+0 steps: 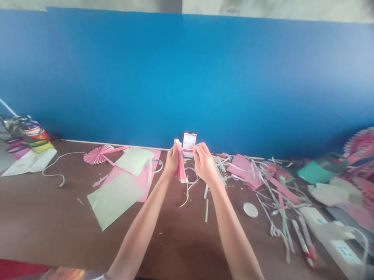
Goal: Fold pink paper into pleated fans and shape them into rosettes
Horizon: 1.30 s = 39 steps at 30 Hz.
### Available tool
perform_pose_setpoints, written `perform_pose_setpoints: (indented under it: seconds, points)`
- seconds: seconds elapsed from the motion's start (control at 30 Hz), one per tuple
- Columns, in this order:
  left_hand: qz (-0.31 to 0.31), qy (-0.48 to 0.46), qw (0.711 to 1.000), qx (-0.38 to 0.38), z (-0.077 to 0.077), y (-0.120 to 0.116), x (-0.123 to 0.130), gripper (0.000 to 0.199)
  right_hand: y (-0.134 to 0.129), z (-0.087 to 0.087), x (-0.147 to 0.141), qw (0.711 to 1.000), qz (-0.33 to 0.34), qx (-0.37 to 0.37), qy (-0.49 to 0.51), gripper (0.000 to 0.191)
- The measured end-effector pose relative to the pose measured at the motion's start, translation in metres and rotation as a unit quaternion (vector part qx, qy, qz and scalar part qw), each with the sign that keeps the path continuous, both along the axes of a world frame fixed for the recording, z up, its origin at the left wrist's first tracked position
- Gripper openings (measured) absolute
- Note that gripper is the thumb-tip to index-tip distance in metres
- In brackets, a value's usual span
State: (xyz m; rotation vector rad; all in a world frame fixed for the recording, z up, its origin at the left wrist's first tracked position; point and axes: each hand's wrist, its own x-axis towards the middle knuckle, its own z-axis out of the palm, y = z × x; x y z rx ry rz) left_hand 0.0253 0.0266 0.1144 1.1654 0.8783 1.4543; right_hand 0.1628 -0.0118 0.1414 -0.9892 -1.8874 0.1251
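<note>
My left hand (172,159) is closed round a folded pink paper strip (181,170), held upright above the back part of the table. Just right of it, my right hand (204,161) is raised in front of a phone (189,141) that stands against the blue wall. Its fingers are bent toward the screen, and whether they touch it or hold anything is too small to tell. A thin white strip (187,194) lies curled on the table below my hands.
The brown table (111,245) bears pale green sheets (116,199), a pink pleated fan (98,155) and a white cable (54,163) at left. To the right lie paper scraps (245,169), a white disc (250,210), pens (302,244) and a power strip (333,242).
</note>
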Motion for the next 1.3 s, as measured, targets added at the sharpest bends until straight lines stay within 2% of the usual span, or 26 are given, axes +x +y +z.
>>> perform_pose_setpoints:
  seconds: [0.17, 0.33, 0.4, 0.47, 0.63, 0.77, 0.8, 0.87, 0.93, 0.97, 1.03, 1.07, 1.13, 1.3]
  points:
    - [0.038, -0.06, 0.997, 0.015, -0.001, 0.004, -0.005, 0.05, 0.001, 0.003, 0.009, 1.0, -0.005, 0.01, 0.011, 0.027]
    - [0.159, -0.131, 0.978, -0.029, -0.01, 0.017, -0.013, 0.047, 0.006, 0.003, 0.024, 0.998, -0.048, 0.02, 0.036, 0.024]
    - [0.209, -0.143, 0.967, -0.035, -0.014, 0.022, -0.017, 0.045, 0.009, 0.001, 0.034, 0.995, -0.081, 0.024, 0.055, 0.024]
    - [0.234, -0.143, 0.961, -0.038, -0.016, 0.025, -0.021, 0.043, 0.013, -0.002, 0.045, 0.989, -0.128, 0.03, 0.073, 0.025]
    - [0.189, -0.142, 0.972, 0.009, -0.016, 0.025, -0.023, 0.04, 0.022, -0.015, 0.076, 0.942, -0.299, 0.043, 0.143, 0.028]
    - [0.156, -0.123, 0.98, -0.001, -0.014, 0.021, -0.019, 0.042, 0.025, -0.022, 0.087, 0.92, -0.354, 0.063, 0.154, 0.028]
    - [0.149, -0.109, 0.983, -0.003, -0.014, 0.019, -0.018, 0.043, 0.025, -0.021, 0.086, 0.922, -0.348, 0.057, 0.157, 0.027]
    - [0.13, -0.074, 0.989, 0.001, -0.015, 0.015, -0.016, 0.044, 0.021, -0.016, 0.079, 0.941, -0.292, -0.001, 0.17, 0.024]
    - [0.117, -0.047, 0.992, 0.014, -0.015, 0.012, -0.013, 0.044, 0.015, -0.008, 0.065, 0.964, -0.161, -0.117, 0.175, 0.023]
    - [0.115, -0.04, 0.992, 0.021, -0.014, 0.011, -0.012, 0.043, 0.011, -0.003, 0.056, 0.966, -0.086, -0.172, 0.172, 0.025]
    - [0.117, -0.038, 0.992, 0.032, -0.014, 0.01, -0.007, 0.041, 0.003, 0.005, 0.036, 0.955, 0.027, -0.251, 0.156, 0.029]
    - [0.114, -0.041, 0.992, 0.035, -0.013, 0.01, -0.005, 0.041, -0.001, 0.008, 0.026, 0.951, 0.065, -0.262, 0.148, 0.029]
    - [0.1, -0.05, 0.993, 0.033, -0.012, 0.011, -0.001, 0.039, -0.005, 0.011, 0.008, 0.954, 0.089, -0.245, 0.15, 0.028]
    - [0.063, -0.066, 0.996, -0.006, -0.012, 0.013, 0.001, 0.038, -0.002, 0.004, -0.014, 0.975, 0.06, -0.181, 0.115, 0.021]
